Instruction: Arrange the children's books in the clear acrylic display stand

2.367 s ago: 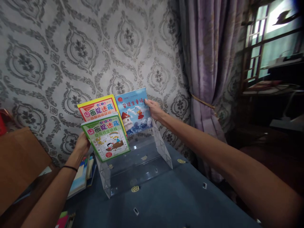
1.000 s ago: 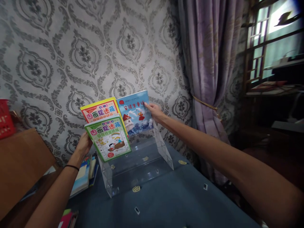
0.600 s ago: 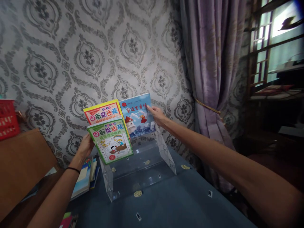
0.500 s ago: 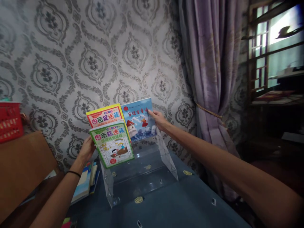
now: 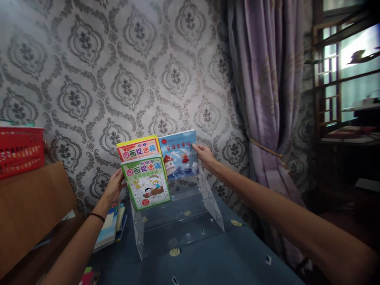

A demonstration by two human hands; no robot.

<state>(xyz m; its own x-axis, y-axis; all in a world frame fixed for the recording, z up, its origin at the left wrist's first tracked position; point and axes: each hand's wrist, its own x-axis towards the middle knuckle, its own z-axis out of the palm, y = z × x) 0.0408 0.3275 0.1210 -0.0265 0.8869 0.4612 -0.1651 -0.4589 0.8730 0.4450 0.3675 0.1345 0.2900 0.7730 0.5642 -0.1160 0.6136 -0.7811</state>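
A clear tiered book rack (image 5: 212, 204) stands on a dark blue cloth. On its upper back tier, to the right, leans a blue picture book (image 5: 181, 156); my right hand (image 5: 205, 157) pinches its right edge. Beside it on the left is a yellow-and-red book (image 5: 138, 146), partly covered by a green picture book (image 5: 148, 184) in front. My left hand (image 5: 114, 186) is at the green book's left edge with its fingers curled there, the fingertips partly hidden behind the cover.
Left of the rack lies a stack of books (image 5: 108, 229). A cardboard box (image 5: 35, 202) and a red basket (image 5: 20, 148) stand farther left. Patterned wallpaper rises behind, with a tied purple curtain (image 5: 267, 99) to the right. The blue cloth (image 5: 231, 261) spreads in front.
The whole view has shifted, so things sit slightly more to the right. Both hands stay at the same books, and the books keep nearly the same places on the rack.
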